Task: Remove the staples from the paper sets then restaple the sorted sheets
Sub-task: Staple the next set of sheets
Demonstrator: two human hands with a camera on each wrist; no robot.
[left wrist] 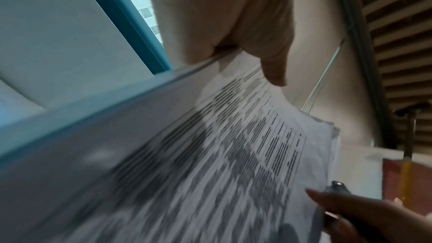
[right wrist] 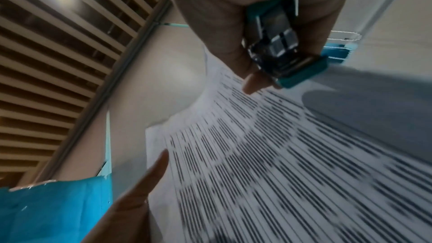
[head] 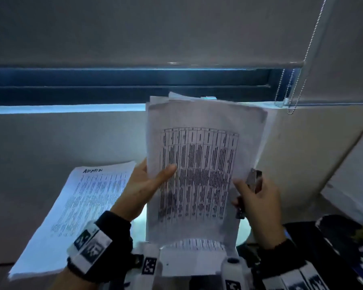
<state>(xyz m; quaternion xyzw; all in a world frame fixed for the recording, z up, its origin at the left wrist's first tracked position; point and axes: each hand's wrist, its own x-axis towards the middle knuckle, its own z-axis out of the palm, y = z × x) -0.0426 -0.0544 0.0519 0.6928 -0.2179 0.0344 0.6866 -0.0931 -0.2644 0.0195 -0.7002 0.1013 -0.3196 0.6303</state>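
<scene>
Paper sheaf held upright at frame centre, stapler ready beside it.

Left hand (head: pixel 144 185) pinches the sheaf (head: pixel 199 164) at its left edge, thumb curled across the printed table and fingers behind; the sheets stand on end, top corners fanned and uneven. Right hand (head: pixel 258 204) is wrapped round a stapler (right wrist: pixel 278 47) at the sheaf's right edge, forefinger tip touching the paper. A second stack (head: pixel 76 216) lies flat at lower left, well apart. Thin loose sheets look light, floppy and apt to slide, so I judge they need squaring first, then a firm pinch close to the corner to be stapled. No staple is visible.
</scene>
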